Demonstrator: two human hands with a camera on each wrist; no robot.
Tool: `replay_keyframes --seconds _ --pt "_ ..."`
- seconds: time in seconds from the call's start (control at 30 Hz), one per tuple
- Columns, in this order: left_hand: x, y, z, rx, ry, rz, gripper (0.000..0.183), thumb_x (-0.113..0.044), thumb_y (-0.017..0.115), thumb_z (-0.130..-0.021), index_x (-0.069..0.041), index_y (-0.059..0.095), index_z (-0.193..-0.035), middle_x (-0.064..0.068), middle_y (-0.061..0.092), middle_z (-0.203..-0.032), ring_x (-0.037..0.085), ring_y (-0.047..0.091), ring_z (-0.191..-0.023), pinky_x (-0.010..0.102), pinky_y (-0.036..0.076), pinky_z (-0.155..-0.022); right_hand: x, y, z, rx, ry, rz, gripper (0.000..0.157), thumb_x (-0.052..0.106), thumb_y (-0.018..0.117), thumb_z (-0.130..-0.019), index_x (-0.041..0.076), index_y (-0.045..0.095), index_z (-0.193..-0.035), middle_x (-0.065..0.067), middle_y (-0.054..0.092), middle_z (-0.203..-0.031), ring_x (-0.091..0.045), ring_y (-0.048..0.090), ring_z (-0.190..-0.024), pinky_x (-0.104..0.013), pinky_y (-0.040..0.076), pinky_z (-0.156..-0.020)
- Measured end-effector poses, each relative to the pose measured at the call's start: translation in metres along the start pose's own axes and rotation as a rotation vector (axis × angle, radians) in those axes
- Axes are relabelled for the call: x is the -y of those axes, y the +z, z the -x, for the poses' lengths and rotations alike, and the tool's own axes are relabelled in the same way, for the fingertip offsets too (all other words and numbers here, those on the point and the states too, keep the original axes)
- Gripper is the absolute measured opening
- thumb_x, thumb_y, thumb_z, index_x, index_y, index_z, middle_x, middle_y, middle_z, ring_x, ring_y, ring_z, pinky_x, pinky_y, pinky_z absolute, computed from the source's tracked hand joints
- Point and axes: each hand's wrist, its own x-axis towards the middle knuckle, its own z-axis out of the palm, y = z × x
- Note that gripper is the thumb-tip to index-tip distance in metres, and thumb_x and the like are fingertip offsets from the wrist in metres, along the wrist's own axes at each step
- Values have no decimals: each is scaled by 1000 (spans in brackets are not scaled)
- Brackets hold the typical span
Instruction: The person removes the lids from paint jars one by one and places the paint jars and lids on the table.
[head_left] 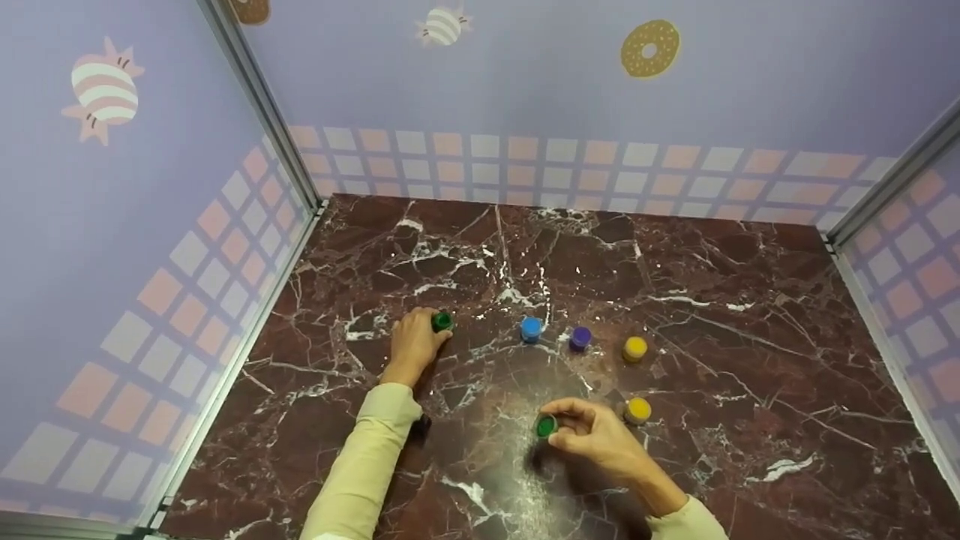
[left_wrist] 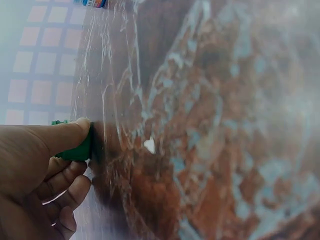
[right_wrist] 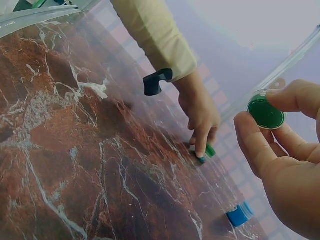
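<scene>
My left hand grips a small green paint pot that stands upright on the table. Its thumb and fingers sit on either side of the pot, whose uncapped threaded rim shows in the left wrist view. Over the table front, my right hand pinches a round green lid with a clear rim between thumb and fingers. A blue pot, a purple pot and a yellow pot stand in a row right of the green one. Just beyond my right hand is a second yellow pot.
The tabletop is dark red marble pattern with white veins. Purple panels with a checked border enclose it at the left, back and right. A black strap sits at my left cuff.
</scene>
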Motion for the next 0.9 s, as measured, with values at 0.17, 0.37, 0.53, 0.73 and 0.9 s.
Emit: replay_keyframes --seconds 0.17,0.37,0.53,0.73,0.9 --pt "2 3 1 -23 -3 24 41 -26 83 -88 -1 71 -120 18 69 -113 40 64 -105 54 46 -94 -1 0 1 -20 -2 18 43 -9 67 -90 -27 49 -125 -12 68 -116 -10 68 -100 -23 54 -90" --pt "2 4 -2 -41 -24 40 42 -25 84 -87 -1 71 -119 18 70 -115 40 64 -108 54 45 -97 -1 -1 1 -37 -3 48 43 -9 68 -90 -25 50 -125 -18 67 -116 -10 68 -99 -24 54 -90" --pt "2 3 -4 -29 -32 35 43 -26 83 -88 -1 71 -121 18 69 -116 39 63 -109 53 45 -98 0 0 -2 -43 -5 35 43 -10 68 -89 -26 50 -124 -14 68 -113 -10 68 -97 -23 55 -87" --pt "2 4 -2 -23 -33 33 43 -27 82 -89 -2 71 -122 17 69 -116 39 64 -108 52 45 -98 1 2 -9 -65 12 13 44 -10 69 -88 -26 50 -124 -7 68 -110 -10 67 -95 -21 55 -82" --pt "2 4 -2 -34 -23 27 42 -27 83 -88 -2 72 -120 17 70 -114 39 64 -106 52 45 -96 4 4 -18 -93 25 33 47 -10 70 -87 -25 49 -126 -9 68 -113 -12 68 -98 -23 55 -87"
